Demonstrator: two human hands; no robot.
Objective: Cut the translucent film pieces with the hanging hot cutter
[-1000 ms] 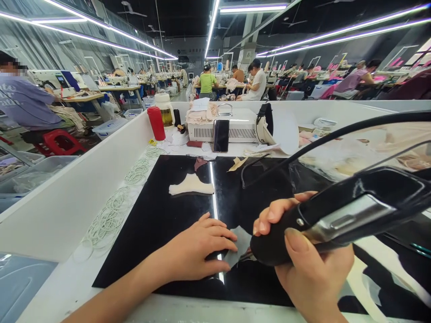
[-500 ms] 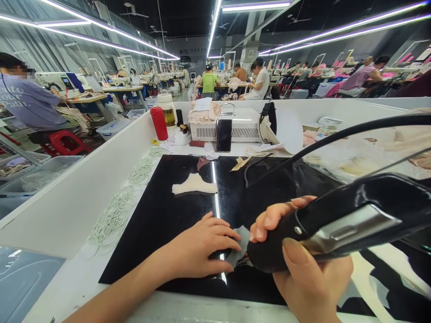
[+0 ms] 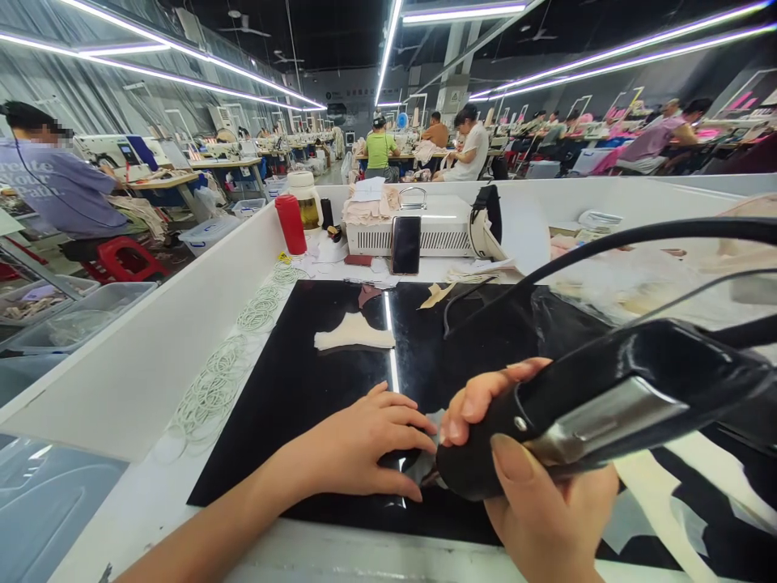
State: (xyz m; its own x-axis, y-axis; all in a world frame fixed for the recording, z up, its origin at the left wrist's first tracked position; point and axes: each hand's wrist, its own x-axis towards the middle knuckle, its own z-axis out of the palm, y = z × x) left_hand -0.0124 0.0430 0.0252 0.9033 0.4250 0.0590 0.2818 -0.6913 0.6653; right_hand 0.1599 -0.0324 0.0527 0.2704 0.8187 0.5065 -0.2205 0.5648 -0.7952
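My right hand [image 3: 537, 506] is wrapped round a black handheld tool [image 3: 613, 405] with a long metal lever along its side, the thumb resting near the lever. The tool's narrow metal tip points left, down at a translucent grey piece [image 3: 420, 468] on the glossy black board [image 3: 273, 421]. Fingers spread, my left hand [image 3: 358, 449] lies over the left side of that piece. The hands and the tool hide much of the piece. Farther back on the board is a stack of cream cut fabric [image 3: 354, 332]; more cream strips [image 3: 659, 502] lie at the lower right.
A black cable [image 3: 607, 243] arches from the tool area over the board. Bundles of pale green cord [image 3: 210, 393] line the left. At the back stand a red cup [image 3: 291, 224], a white vented box [image 3: 370, 239] and a phone [image 3: 405, 245]. White walls [image 3: 121, 372] edge the table.
The tool and my right hand have shifted slightly left, closer to my left hand, and cover more of the grey piece. My left hand stays in place on it.
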